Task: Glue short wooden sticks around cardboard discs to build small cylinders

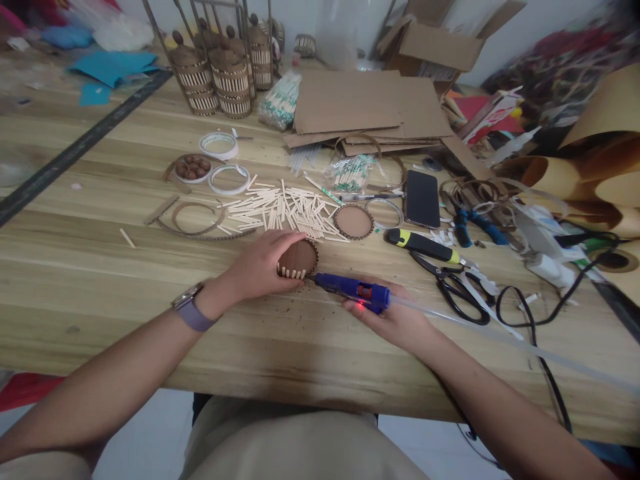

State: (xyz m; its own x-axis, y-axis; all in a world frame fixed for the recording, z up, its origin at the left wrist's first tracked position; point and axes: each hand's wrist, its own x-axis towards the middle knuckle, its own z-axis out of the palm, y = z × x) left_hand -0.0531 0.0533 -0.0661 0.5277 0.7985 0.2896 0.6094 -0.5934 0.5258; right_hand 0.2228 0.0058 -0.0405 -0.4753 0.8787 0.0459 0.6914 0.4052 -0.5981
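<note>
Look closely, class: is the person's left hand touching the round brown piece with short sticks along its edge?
Touching. The head view shows the left hand gripping the round brown piece, its digits overlapping the edge on two sides.

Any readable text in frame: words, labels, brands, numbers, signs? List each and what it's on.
Legible text: none.
Red-and-white box: marks, too blurred to read.
Upper white tape roll: inner marks, too small.
Open cardboard box: printed-looking patch, too blurred.
Blue glue gun: none legible.

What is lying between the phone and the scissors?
In the head view, a black-and-yellow tool and white scraps lie between the phone and the scissors.
</note>
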